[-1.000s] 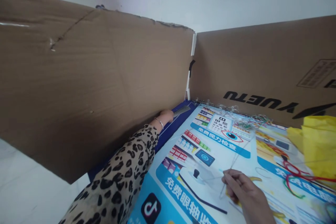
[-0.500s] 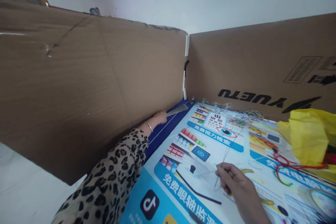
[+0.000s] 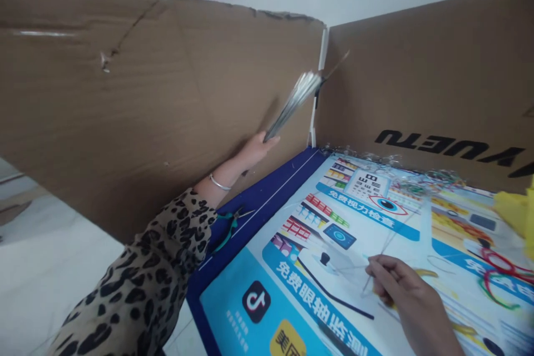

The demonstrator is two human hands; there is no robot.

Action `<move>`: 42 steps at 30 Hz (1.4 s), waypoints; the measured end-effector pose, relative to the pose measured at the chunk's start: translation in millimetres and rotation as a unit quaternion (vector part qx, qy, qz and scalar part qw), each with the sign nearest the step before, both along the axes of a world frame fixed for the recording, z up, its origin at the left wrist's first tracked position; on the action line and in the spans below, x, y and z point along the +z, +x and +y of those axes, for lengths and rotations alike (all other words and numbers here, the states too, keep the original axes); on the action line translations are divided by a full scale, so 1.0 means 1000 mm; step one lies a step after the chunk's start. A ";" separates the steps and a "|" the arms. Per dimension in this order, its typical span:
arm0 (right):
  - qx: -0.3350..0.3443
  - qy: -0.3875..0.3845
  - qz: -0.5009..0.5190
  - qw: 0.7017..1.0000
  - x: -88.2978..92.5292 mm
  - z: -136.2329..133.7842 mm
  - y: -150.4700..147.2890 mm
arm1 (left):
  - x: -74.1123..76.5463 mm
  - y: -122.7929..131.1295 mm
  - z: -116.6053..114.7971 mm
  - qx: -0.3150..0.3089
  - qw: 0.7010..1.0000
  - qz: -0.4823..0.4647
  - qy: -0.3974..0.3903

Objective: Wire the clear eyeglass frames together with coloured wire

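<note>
My left hand (image 3: 256,147) is closed around one end of a bundle of thin silvery wires (image 3: 297,95). The bundle slants up and to the right, raised above the table beside the left cardboard wall. Low on the printed sheet (image 3: 258,258), my right hand (image 3: 392,278) pinches a few thin wires (image 3: 387,242) between thumb and fingertips; their ends stick out upward and to the left. Teal-handled pliers (image 3: 228,229) lie on the dark blue strip near my left forearm.
Cardboard panels (image 3: 233,61) stand along the left and back sides, meeting at a taped corner. Tangled wire scraps (image 3: 429,181) lie along the back edge. Red wire loops (image 3: 498,258), green wire (image 3: 494,295) and yellow material (image 3: 515,211) are at the right.
My left hand has lifted the wire bundle up from the blue strip. The pliers have come into view. My right hand keeps its pinch, and the camera view has shifted.
</note>
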State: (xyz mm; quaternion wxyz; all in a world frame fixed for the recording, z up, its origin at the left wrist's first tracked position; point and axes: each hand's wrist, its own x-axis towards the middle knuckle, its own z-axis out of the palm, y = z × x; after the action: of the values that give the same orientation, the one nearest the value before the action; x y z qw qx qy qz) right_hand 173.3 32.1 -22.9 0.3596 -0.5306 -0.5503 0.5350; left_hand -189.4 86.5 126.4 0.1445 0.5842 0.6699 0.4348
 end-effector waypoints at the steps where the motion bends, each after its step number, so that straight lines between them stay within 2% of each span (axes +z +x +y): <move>1: -0.002 -0.001 -0.001 1.000 0.000 0.000 0.000 | 0.008 0.004 -0.003 -0.011 0.999 -0.039 0.036; 4: -0.011 -0.009 -0.005 1.000 0.002 -0.001 -0.001 | 0.026 0.017 -0.009 -0.048 0.978 -0.146 0.140; 7: -0.012 -0.010 -0.005 1.000 0.002 0.000 0.000 | 0.028 0.032 -0.014 -0.058 0.947 -0.232 0.213; 9: -0.012 -0.002 -0.002 1.000 0.000 0.000 0.000 | 0.017 0.039 -0.018 -0.057 0.931 -0.277 0.233; 12: -0.011 0.006 0.001 1.000 -0.001 0.000 -0.001 | -0.013 0.042 -0.024 -0.039 0.918 -0.323 0.227; 16: -0.007 0.003 0.007 1.000 0.003 -0.002 -0.002 | -0.050 0.031 -0.030 -0.034 0.924 -0.320 0.205; 18: -0.008 0.003 -0.001 1.000 0.004 -0.002 -0.002 | -0.058 0.024 -0.033 -0.034 0.927 -0.316 0.201; 21: -0.008 0.004 -0.017 1.000 0.003 -0.002 -0.001 | -0.059 0.019 -0.035 -0.040 0.932 -0.304 0.192; 26: -0.001 0.005 -0.006 1.000 0.001 -0.001 0.000 | -0.046 0.024 -0.040 -0.082 0.948 -0.249 0.181; 31: -0.001 0.017 -0.017 1.000 0.003 -0.002 -0.001 | -0.030 0.036 -0.040 -0.100 0.936 -0.288 0.173; 35: 0.005 0.022 -0.006 1.000 0.002 -0.001 0.000 | -0.018 0.043 -0.033 -0.098 0.941 -0.287 0.149; 38: 0.008 0.019 0.000 1.000 0.000 0.000 0.000 | 0.007 0.043 -0.033 -0.087 0.945 -0.278 0.150; 42: 0.013 0.021 -0.004 1.000 0.000 0.001 -0.001 | 0.060 0.037 -0.046 -0.081 0.940 -0.266 0.196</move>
State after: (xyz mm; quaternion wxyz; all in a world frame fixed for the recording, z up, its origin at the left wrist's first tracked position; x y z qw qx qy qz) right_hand 172.6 32.8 -22.7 0.3612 -0.5177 -0.5698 0.5262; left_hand -152.2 40.3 186.3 0.2352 0.5163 0.4589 0.6838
